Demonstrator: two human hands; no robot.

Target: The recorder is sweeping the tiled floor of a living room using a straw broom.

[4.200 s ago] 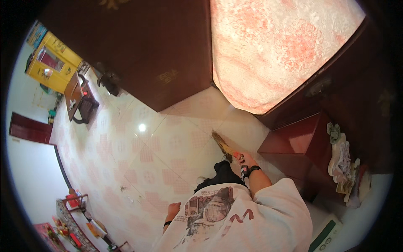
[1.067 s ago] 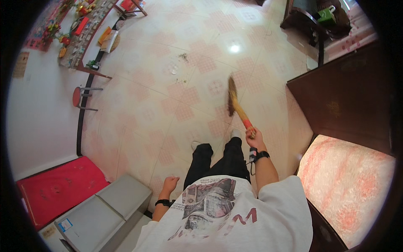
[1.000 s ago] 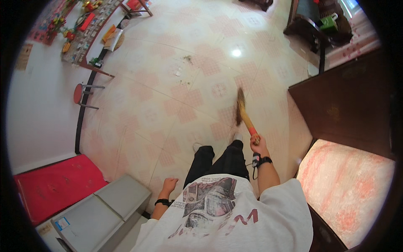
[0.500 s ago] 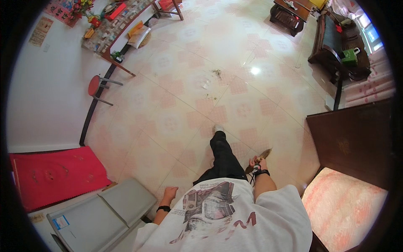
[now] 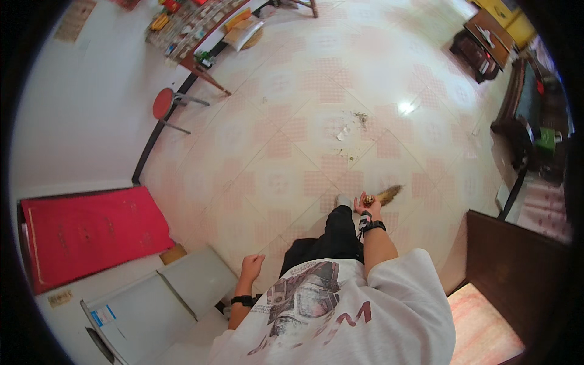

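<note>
My right hand point(image 5: 372, 208) is closed round the bound, patterned part of a short straw broom point(image 5: 390, 194). The broom's tan bristles fan out beyond my fingers to the right, held over the tiled floor. My left hand point(image 5: 252, 266) hangs at my left side with its fingers curled in, and nothing shows in it. Ahead on the tiles lie a small heap of dark debris point(image 5: 361, 118), a pale translucent scrap point(image 5: 344, 132) and scattered bits point(image 5: 348, 155). My shoe point(image 5: 343, 200) stands just left of my right hand.
A grey cabinet point(image 5: 143, 304) and a red-covered surface point(image 5: 100, 234) are close on my left. A red round stool point(image 5: 163, 104) and a long table point(image 5: 198, 30) line the left wall. Dark wooden furniture point(image 5: 508, 267) stands near right, with a sofa point(image 5: 517, 115) beyond.
My right hand has swung forward with the broom, away from my body. My left hand has risen slightly. The view has shifted, so the debris appears farther right and lower.
</note>
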